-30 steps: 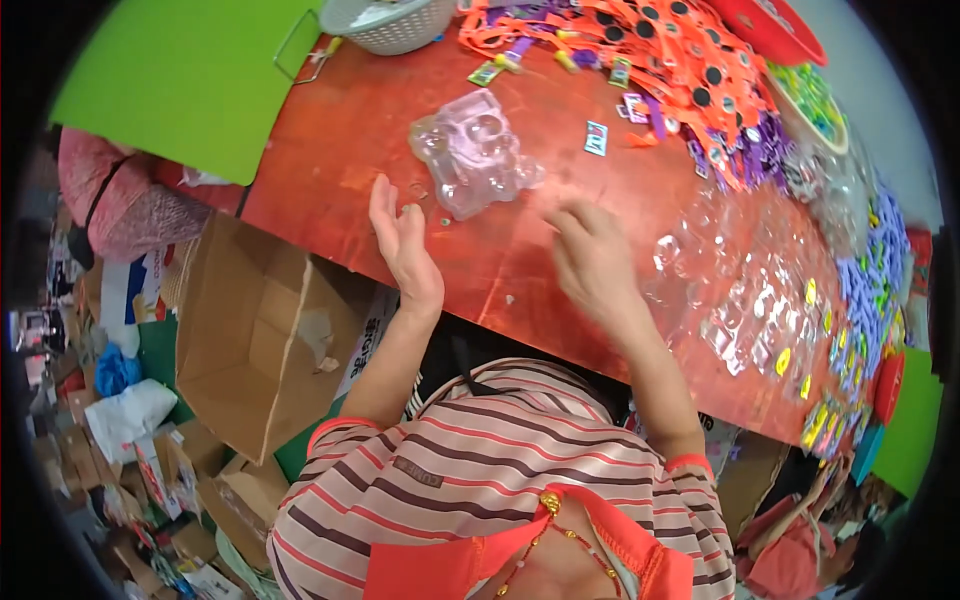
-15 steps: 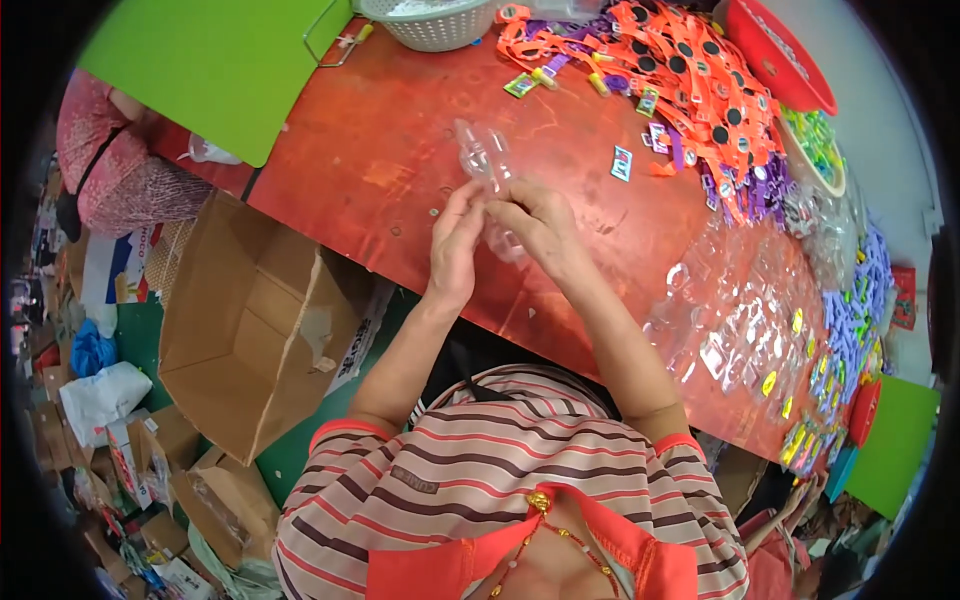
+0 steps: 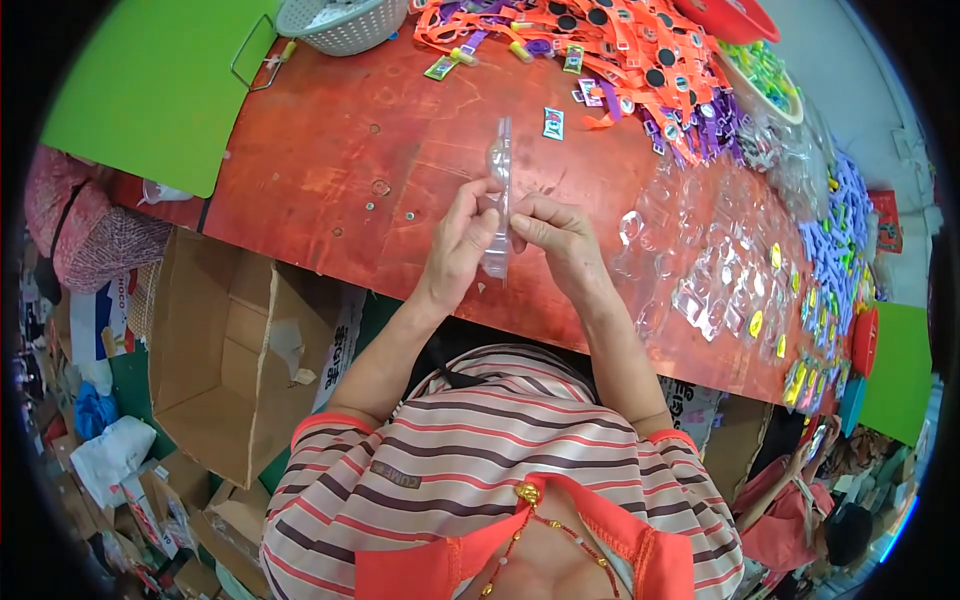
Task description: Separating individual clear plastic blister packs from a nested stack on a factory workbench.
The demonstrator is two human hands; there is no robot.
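Note:
A clear plastic blister shell [image 3: 504, 150] stands edge-on between my hands, above the red table. My left hand [image 3: 462, 245] grips its left side, with the thumb toward me. On the other side, my right hand [image 3: 560, 235] pinches the right edge between thumb and fingers. I cannot make out anything inside the shell. Beyond it a small blue packet [image 3: 553, 123] lies on the table. To the right are spread many clear blister shells [image 3: 715, 270], some with yellow pieces.
Orange straps with dark round discs [image 3: 650, 60] are heaped at the far right, near a red basin [image 3: 735, 18]. A grey basket [image 3: 350, 28] stands at the back. Blue-violet pieces [image 3: 840, 240] line the right edge. An open cardboard box [image 3: 225, 350] sits left, below the table.
The blister shell has turned from lying slanted to standing edge-on, and my hands now hold it from opposite sides. The view has shifted, so the table's contents appear further left.

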